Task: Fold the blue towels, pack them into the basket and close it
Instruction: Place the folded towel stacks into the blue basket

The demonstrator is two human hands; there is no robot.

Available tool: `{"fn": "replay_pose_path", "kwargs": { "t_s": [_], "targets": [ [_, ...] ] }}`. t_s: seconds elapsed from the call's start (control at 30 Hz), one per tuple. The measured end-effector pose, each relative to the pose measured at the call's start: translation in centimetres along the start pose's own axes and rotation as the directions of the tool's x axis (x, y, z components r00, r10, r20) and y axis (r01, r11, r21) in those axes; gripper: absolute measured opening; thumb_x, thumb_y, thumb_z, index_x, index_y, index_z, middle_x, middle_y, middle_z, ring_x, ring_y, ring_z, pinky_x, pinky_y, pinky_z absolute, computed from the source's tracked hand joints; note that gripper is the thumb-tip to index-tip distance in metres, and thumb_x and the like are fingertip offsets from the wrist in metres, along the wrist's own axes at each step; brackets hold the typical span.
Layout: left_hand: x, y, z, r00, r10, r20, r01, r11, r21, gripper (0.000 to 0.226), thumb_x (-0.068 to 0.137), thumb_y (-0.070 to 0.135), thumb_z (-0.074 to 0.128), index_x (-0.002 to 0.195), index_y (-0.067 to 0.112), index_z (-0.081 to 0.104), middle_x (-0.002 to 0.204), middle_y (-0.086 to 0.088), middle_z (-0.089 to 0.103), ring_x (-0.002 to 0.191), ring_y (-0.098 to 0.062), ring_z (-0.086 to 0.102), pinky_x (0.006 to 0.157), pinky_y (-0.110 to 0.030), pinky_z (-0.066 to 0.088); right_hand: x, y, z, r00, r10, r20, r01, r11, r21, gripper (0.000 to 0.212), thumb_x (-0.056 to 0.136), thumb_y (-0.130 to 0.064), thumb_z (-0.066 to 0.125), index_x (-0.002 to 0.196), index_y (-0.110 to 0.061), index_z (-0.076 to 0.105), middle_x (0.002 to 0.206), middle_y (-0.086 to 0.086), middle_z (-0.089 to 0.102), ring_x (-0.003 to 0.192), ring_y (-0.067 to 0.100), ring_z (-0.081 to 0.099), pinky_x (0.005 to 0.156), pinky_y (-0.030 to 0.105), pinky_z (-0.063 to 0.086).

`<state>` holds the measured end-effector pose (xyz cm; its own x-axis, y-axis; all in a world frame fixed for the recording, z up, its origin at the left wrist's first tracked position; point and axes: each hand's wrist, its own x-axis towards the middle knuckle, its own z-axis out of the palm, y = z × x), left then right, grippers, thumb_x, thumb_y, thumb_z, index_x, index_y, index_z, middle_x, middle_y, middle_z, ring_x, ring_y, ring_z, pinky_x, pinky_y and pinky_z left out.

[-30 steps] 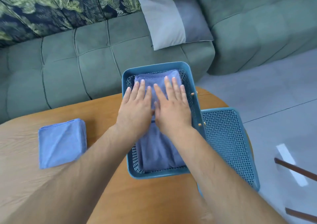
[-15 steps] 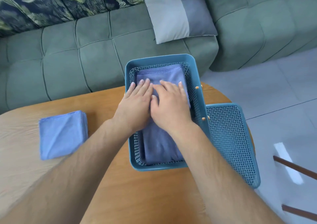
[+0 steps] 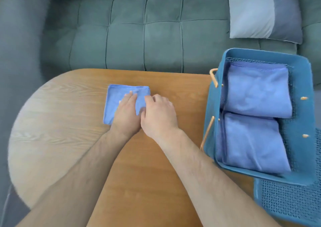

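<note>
A folded blue towel [image 3: 118,94] lies on the wooden table [image 3: 60,126], left of centre. My left hand [image 3: 124,112] rests flat on it with straight fingers. My right hand [image 3: 159,113] is at the towel's right edge, its fingers curled there and its thumb on the cloth. The teal mesh basket [image 3: 260,53] stands at the table's right end, apart from both hands. Two folded blue towels lie in it, one at the far end [image 3: 257,89] and one at the near end [image 3: 250,143]. Its mesh lid [image 3: 286,202] hangs open at the lower right.
A grey-green sofa [image 3: 156,35] runs along the far side of the table, with a grey two-tone cushion [image 3: 260,12] on it. Tan handles [image 3: 214,78] stick out from the basket's left wall. The table's rounded edge curves at the left.
Both hands have left the basket and moved left onto the folded towel on the table. The view has swung left, so the basket now sits at the right.
</note>
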<state>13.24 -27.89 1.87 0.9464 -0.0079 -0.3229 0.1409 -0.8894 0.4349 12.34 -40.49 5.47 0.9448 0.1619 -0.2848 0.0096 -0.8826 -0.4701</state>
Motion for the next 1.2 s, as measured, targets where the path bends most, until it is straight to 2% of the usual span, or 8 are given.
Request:
{"fn": "replay_pose_path", "kwargs": {
  "t_s": [0.13, 0.23, 0.43, 0.53, 0.63, 0.8, 1.07, 1.2],
  "targets": [
    [-0.3, -6.5, 0.8, 0.961, -0.276, -0.02, 0.276, 0.96, 0.035, 0.067, 0.095, 0.034, 0.06, 0.153, 0.015, 0.034, 0.162, -0.016, 0.021, 0.15, -0.034, 0.018, 0.121, -0.045, 0.019, 1.6, -1.8, 4.2, 0.978, 0.111, 0.178, -0.128, 0.987, 0.092, 0.043, 0.101, -0.034, 0.049, 0.141, -0.018, 0.045, 0.135, 0.013, 0.044, 0.119, 0.033, 0.049, 0.092, 0.042, 0.045],
    [-0.5, -8.3, 0.5, 0.934, -0.354, 0.048, 0.356, 0.931, -0.078, 0.065, 0.095, 0.038, 0.057, 0.154, 0.028, 0.031, 0.155, -0.014, 0.026, 0.137, -0.036, 0.037, 0.113, -0.044, 0.034, 2.6, -2.5, 6.6, 0.943, 0.228, 0.244, -0.286, 0.928, 0.24, 0.046, 0.101, -0.039, 0.05, 0.144, -0.025, 0.043, 0.134, 0.011, 0.042, 0.116, 0.034, 0.054, 0.094, 0.043, 0.05],
    [-0.5, -9.3, 0.2, 0.929, -0.37, -0.007, 0.364, 0.917, -0.165, 0.048, 0.098, 0.033, 0.055, 0.145, 0.031, 0.044, 0.129, -0.013, 0.042, 0.119, -0.033, 0.047, 0.099, -0.036, 0.039, 3.1, -2.5, 8.9, 0.917, 0.377, 0.127, -0.397, 0.847, 0.353, 0.031, 0.097, -0.025, 0.053, 0.128, -0.03, 0.056, 0.119, 0.009, 0.047, 0.1, 0.035, 0.06, 0.088, 0.04, 0.053],
    [-0.9, -9.1, -0.6, 0.919, -0.393, -0.029, 0.374, 0.894, -0.249, 0.036, 0.096, 0.022, 0.055, 0.132, 0.025, 0.055, 0.126, -0.01, 0.045, 0.106, -0.027, 0.053, 0.086, -0.028, 0.043, 2.6, -2.3, 8.7, 0.928, 0.348, 0.134, -0.373, 0.845, 0.385, 0.036, 0.095, -0.018, 0.049, 0.129, -0.028, 0.055, 0.123, 0.007, 0.044, 0.098, 0.033, 0.061, 0.086, 0.041, 0.054],
    [-1.5, -8.4, -1.7, 0.91, -0.414, 0.003, 0.381, 0.835, -0.398, 0.032, 0.086, 0.01, 0.056, 0.113, 0.025, 0.059, 0.125, -0.003, 0.047, 0.069, -0.018, 0.056, 0.054, -0.02, 0.044, 1.6, -1.9, 7.5, 0.958, 0.271, 0.091, -0.284, 0.877, 0.387, 0.045, 0.094, -0.013, 0.046, 0.135, -0.029, 0.053, 0.132, 0.0, 0.04, 0.107, 0.029, 0.057, 0.091, 0.043, 0.051],
    [-3.5, -5.6, -3.6, 0.889, -0.452, 0.077, 0.378, 0.628, -0.68, 0.028, 0.081, 0.006, 0.059, 0.094, 0.028, 0.071, 0.088, 0.0, 0.063, 0.065, -0.017, 0.049, 0.065, -0.03, 0.042, -1.3, -0.1, 3.4, 0.988, 0.14, -0.063, -0.102, 0.906, 0.41, 0.05, 0.093, -0.005, 0.047, 0.138, -0.025, 0.057, 0.137, -0.004, 0.044, 0.117, 0.023, 0.049, 0.099, 0.03, 0.042],
    [-8.2, 7.3, -4.1, 0.967, -0.25, -0.053, 0.133, 0.672, -0.728, 0.029, 0.09, 0.013, 0.067, 0.105, 0.037, 0.075, 0.067, 0.018, 0.053, 0.065, -0.013, 0.046, 0.065, -0.027, 0.043, -8.8, 6.5, -7.7, 0.918, 0.164, -0.361, 0.006, 0.905, 0.426, 0.05, 0.093, -0.002, 0.055, 0.135, -0.026, 0.061, 0.133, -0.01, 0.048, 0.12, 0.015, 0.053, 0.1, 0.021, 0.04],
    [-10.3, 15.0, -2.5, 0.994, 0.004, -0.113, -0.079, 0.741, -0.667, 0.029, 0.093, 0.007, 0.066, 0.111, 0.029, 0.072, 0.102, 0.02, 0.066, 0.082, -0.001, 0.056, 0.072, -0.01, 0.043, -13.6, 12.5, -12.2, 0.884, 0.283, -0.372, -0.101, 0.893, 0.439, 0.046, 0.095, -0.007, 0.059, 0.135, -0.03, 0.062, 0.125, -0.02, 0.042, 0.121, 0.002, 0.046, 0.094, -0.004, 0.023]
  ]
}}
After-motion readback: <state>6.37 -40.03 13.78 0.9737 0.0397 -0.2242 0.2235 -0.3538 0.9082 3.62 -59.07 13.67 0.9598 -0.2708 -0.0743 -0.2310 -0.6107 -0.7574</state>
